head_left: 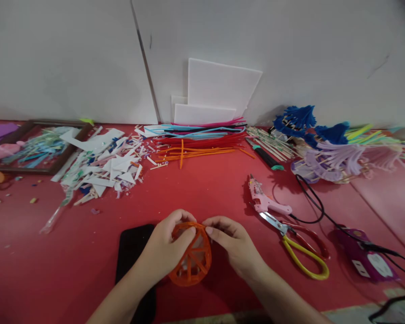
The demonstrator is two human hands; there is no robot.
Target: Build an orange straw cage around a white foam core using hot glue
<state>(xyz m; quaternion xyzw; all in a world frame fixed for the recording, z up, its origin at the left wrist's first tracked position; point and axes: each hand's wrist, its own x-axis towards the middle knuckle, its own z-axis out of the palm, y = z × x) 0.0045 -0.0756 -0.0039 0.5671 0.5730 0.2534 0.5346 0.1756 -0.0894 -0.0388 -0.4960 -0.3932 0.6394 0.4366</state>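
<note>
In front of me an orange wheel-shaped craft piece (198, 256), with spokes inside a round rim, is tilted between my hands. My left hand (170, 245) grips its upper left side, the thumb lying over the rim and the fingers behind. At the upper right of the rim, my right hand (234, 243) pinches with thumb and forefinger, apparently on the orange strip there; the exact contact is small and blurred. Under my left wrist lies a black flat phone-like object (133, 245), partly covered by the forearm.
Right of my hands lie a pink glue gun (265, 200), scissors with red and yellow handles (305, 256) and a purple power strip (366, 256) with cords. Orange pipe cleaners (202, 154), a cutter knife (266, 157) and paper scraps (111, 168) lie farther back. White boards (222, 85) lean on the wall.
</note>
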